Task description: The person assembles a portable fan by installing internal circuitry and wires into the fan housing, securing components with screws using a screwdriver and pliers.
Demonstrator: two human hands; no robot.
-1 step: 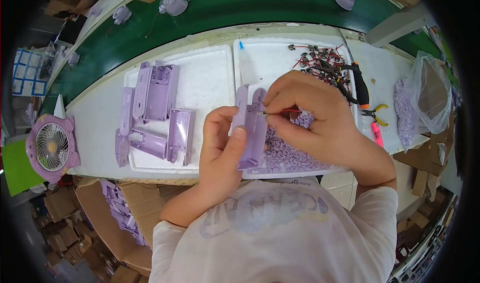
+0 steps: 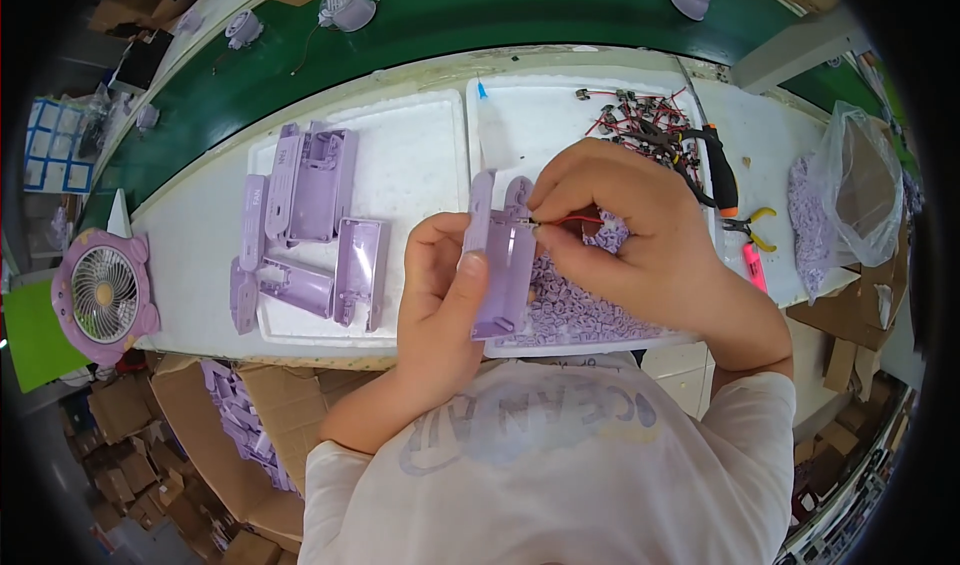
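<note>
My left hand (image 2: 445, 300) grips a lilac plastic housing (image 2: 512, 275), an open trough held upright, its thumb on the near left wall. At the housing's upper part, my right hand (image 2: 625, 230) pinches a small metallic part (image 2: 524, 222) between thumb and forefinger. A red wire (image 2: 575, 219) trails from that part beneath the right hand. Whether the part touches the housing's inside, I cannot tell. Below my right hand, many small lilac plastic pieces (image 2: 590, 305) lie heaped in a white foam tray (image 2: 540, 90).
Several lilac housings (image 2: 362, 265) rest in and beside the left tray (image 2: 420, 145). Small circuit parts with red wires (image 2: 625, 110), black pliers (image 2: 655, 137), a screwdriver (image 2: 718, 170) and yellow-handled cutters (image 2: 750, 229) lie right. A lilac fan (image 2: 105, 293) stands far left; a green belt (image 2: 520, 10) runs behind.
The housing in my left hand has shifted and turned very slightly, to the left at its lower end. Both hands keep their holds.
</note>
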